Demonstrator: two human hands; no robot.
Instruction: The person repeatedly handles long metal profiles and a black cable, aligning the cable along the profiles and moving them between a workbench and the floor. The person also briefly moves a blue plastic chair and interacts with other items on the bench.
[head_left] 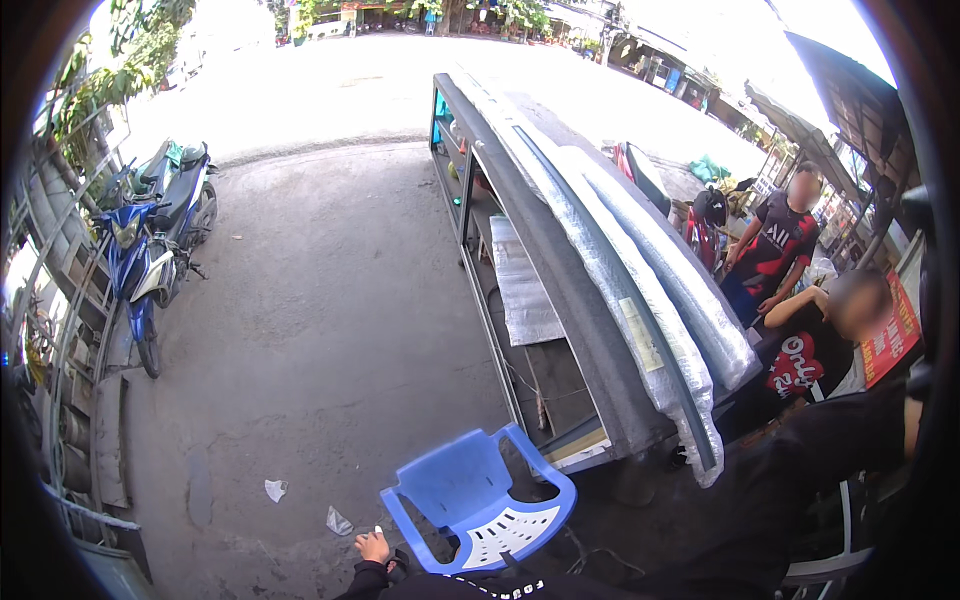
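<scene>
At the lower edge my left hand (372,547) hangs in a black sleeve, fingers partly spread and nothing visible in them. Just right of it stands a blue plastic armchair (455,480) with a white slotted seat; hand and chair look apart. My right arm (800,465), in black, reaches toward the right rim. Only a sliver of skin shows at its end, and the fingers are hidden. Beyond the chair, a long dark-topped frame cabinet (520,200) runs away from me. Long bubble-wrapped bundles (640,270) and a dark strip (640,300) lie along its top.
A blue motorbike (145,250) is parked at the left by a metal fence (60,400). Two people in dark shirts, one standing (785,235) and one nearer (810,345), are at the right. Paper scraps (276,490) lie on the concrete floor (300,330).
</scene>
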